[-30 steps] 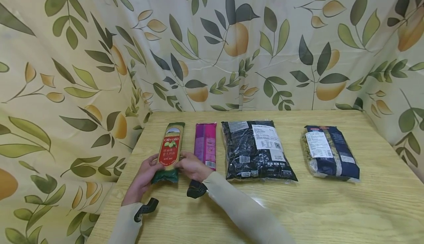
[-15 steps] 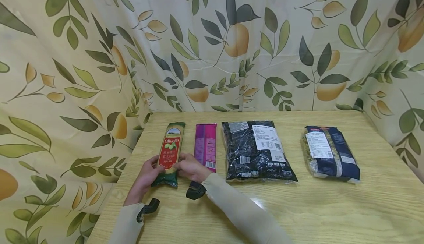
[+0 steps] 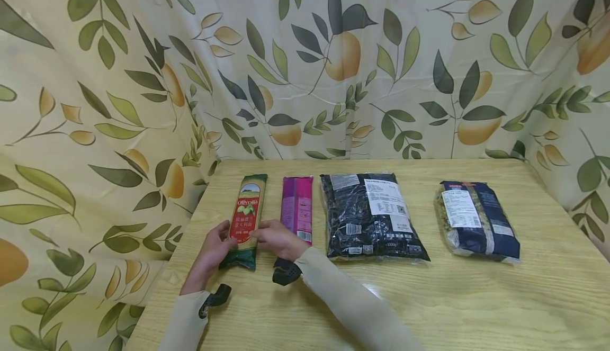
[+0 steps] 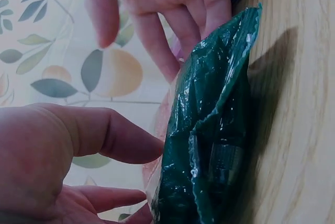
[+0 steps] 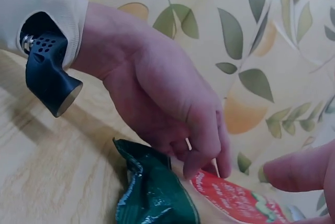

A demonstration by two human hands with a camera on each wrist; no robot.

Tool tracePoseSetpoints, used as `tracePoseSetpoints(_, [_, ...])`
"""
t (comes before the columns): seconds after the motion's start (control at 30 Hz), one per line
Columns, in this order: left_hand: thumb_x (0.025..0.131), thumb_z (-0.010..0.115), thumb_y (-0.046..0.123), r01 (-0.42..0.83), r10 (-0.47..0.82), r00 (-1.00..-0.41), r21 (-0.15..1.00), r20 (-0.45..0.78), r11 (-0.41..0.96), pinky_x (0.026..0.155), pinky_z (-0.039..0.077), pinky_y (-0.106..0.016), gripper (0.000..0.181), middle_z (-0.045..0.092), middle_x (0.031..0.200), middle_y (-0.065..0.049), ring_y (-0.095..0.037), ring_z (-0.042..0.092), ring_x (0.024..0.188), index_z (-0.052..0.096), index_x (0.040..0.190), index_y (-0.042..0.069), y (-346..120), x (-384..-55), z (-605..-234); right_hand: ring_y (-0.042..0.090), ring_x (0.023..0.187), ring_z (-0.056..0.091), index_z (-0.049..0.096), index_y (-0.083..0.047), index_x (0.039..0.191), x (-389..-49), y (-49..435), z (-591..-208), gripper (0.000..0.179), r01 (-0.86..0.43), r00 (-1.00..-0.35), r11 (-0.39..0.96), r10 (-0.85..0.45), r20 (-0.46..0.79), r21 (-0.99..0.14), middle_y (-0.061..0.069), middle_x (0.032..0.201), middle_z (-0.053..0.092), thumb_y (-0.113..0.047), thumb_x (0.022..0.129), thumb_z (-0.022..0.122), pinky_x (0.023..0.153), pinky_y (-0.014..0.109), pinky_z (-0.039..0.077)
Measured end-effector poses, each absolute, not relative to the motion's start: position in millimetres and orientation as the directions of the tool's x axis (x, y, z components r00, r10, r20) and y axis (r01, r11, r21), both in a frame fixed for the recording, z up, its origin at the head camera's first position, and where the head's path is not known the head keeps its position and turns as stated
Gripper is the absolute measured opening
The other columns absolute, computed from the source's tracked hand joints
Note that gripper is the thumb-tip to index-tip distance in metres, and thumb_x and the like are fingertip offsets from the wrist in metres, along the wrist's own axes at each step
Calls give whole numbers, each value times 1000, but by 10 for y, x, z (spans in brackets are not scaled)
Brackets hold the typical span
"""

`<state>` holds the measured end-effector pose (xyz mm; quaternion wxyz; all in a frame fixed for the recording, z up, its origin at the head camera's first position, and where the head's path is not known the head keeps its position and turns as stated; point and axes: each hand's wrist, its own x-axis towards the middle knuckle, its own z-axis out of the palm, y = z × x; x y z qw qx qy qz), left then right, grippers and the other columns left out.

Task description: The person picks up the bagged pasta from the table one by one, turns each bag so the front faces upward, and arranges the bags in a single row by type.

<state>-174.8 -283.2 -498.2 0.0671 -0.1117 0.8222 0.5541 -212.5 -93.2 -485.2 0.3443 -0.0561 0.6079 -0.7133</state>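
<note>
A green and gold spaghetti pack (image 3: 245, 218) with a red label lies lengthwise at the left of the table, its crimped green end (image 4: 209, 124) close over the wood. My left hand (image 3: 215, 248) holds its left edge, thumb on the upper face and fingers along the side. From the other side, my right hand (image 3: 278, 239) has its fingers at the pack's right edge. Its thumb (image 5: 301, 169) stands straight, raised over the label in the right wrist view. Just right of the pack lies a purple and pink packet (image 3: 296, 210), partly covered by my right hand.
Farther right on the wooden table (image 3: 457, 303) lie a large black plastic bag (image 3: 350, 213) with white labels and a navy pasta bag (image 3: 498, 218). A leaf-and-fruit patterned curtain (image 3: 305, 75) hangs behind and on both sides.
The pack's green end has come slightly nearer me since a second ago. My right hand has shifted a little to the right since half a second ago; the other bags stay put.
</note>
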Motion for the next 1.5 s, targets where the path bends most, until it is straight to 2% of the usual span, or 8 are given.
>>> tracePoseSetpoints(0.33, [101, 53, 11, -248, -186, -965, 885, -187, 394, 115, 41, -60, 63, 28, 162, -30, -51, 34, 148, 32, 159, -1, -2746, -1793, -4894, 42, 140, 51, 46, 9, 149, -2125, -718, -4715, 51, 276, -803, 23, -545, -243, -961, 26, 154, 49, -15, 104, 56, 118, 54, 43])
tracePoseSetpoints(0.5, [103, 53, 13, -193, -186, -974, 906, -130, 378, 119, 37, -62, 55, 36, 160, -27, -47, 35, 149, 42, 155, 1, -2649, -1832, -4739, 42, 139, 51, 53, 2, 146, -2151, -526, -4515, 45, 214, -843, -3, -507, -183, -977, 22, 152, 52, -18, 106, 56, 116, 52, 46])
tracePoseSetpoints(0.77, [104, 55, 15, -49, -102, -995, 951, -18, 306, 114, 45, -53, 48, 52, 152, -24, -40, 52, 139, 51, 150, 3, -2442, -1927, -4469, 36, 136, 56, 57, 0, 142, -2190, -159, -4172, 39, 96, -928, -85, -369, -58, -992, 20, 146, 58, -14, 105, 57, 118, 54, 43])
tracePoseSetpoints(0.93, [104, 55, 8, 8, -84, -996, 976, 27, 216, 98, 53, -25, 44, 54, 149, -26, -39, 56, 132, 53, 147, -1, -2259, -1947, -4357, 38, 142, 51, 55, -1, 143, -2178, 63, -4059, 39, 53, -951, -98, -307, -20, -994, 20, 149, 55, -14, 106, 56, 119, 55, 41])
tracePoseSetpoints(1.0, [104, 56, 9, 12, -81, -996, 980, 29, 198, 91, 49, -13, 43, 54, 149, -25, -28, 59, 129, 54, 146, -2, -2200, -1933, -4355, 37, 142, 50, 55, -1, 143, -2165, 129, -4048, 39, 44, -958, -100, -285, -14, -994, 20, 150, 53, -13, 106, 55, 119, 54, 42])
tracePoseSetpoints(1.13, [105, 56, 11, 0, -73, -997, 985, 13, 172, 84, 46, -8, 43, 54, 149, -24, -9, 61, 111, 54, 146, -2, -2110, -1892, -4423, 33, 141, 51, 55, -3, 143, -2144, 228, -4065, 38, 57, -966, -108, -255, -28, -992, 18, 151, 52, -14, 107, 55, 119, 49, 43])
tracePoseSetpoints(1.33, [105, 57, 13, -32, -55, -998, 988, -24, 154, 117, 44, -37, 46, 50, 154, -21, -33, 53, 140, 51, 149, 0, -1998, -1855, -4525, 33, 144, 48, 52, -5, 147, -2160, 307, -4136, 42, 64, -975, -67, -217, -48, -996, 16, 152, 52, -17, 107, 56, 122, 53, 38])
tracePoseSetpoints(1.5, [105, 55, 14, -45, -17, -999, 983, -42, 177, 121, 37, -57, 48, 47, 157, -23, -42, 46, 145, 49, 150, -1, -1890, -1863, -4574, 33, 148, 43, 49, -5, 150, -2191, 350, -4214, 47, 83, -981, -23, -180, -77, -996, 18, 155, 49, -19, 106, 56, 124, 54, 33])
